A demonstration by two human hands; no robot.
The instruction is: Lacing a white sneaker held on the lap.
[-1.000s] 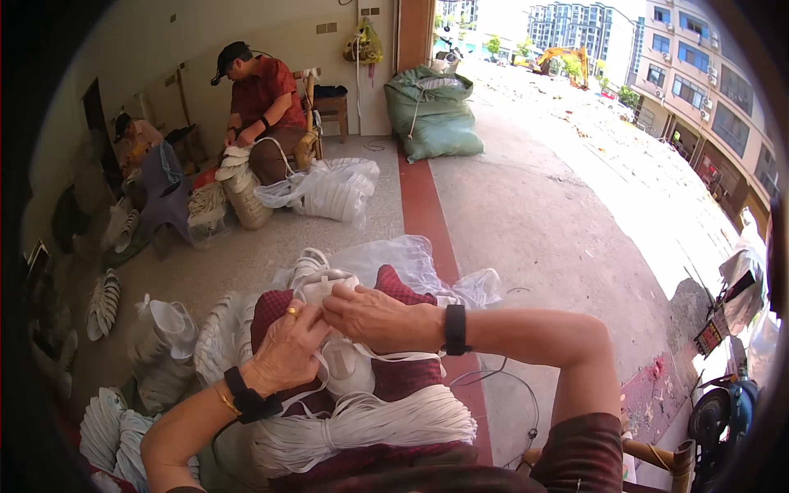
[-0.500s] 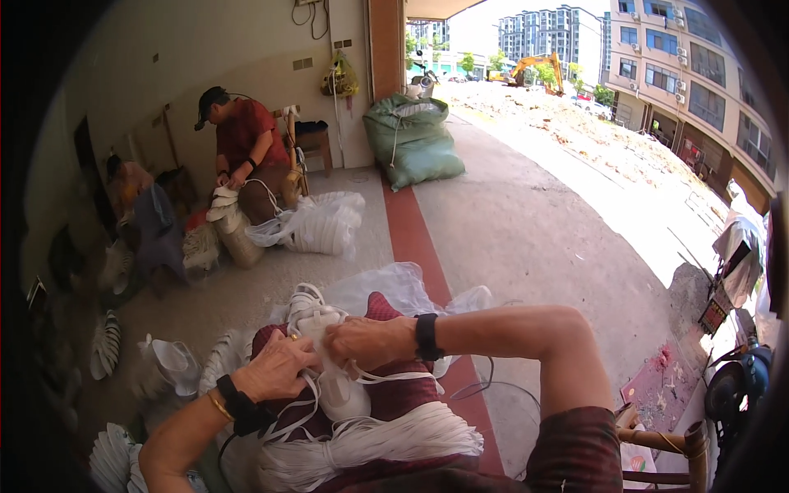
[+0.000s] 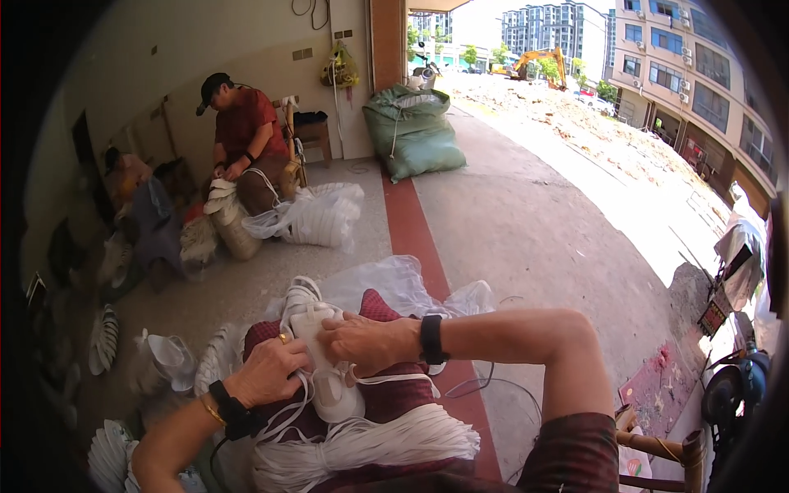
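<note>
Left hand [image 3: 267,370] closed on white shoe [image 3: 325,361], steadied on lap. Right hand [image 3: 362,343] pinched on shoe at 3 o'clock, apparently for lace work. Lace bundle [image 3: 370,444] laid at 6 o'clock, within reach.

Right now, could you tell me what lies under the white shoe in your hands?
Under the white shoe: loose white laces and a dark red lap. Both hands hide its upper part.

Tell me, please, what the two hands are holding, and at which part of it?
Both hands hold a white shoe on the lap. The left hand grips its side; the right hand presses on its upper end.
</note>
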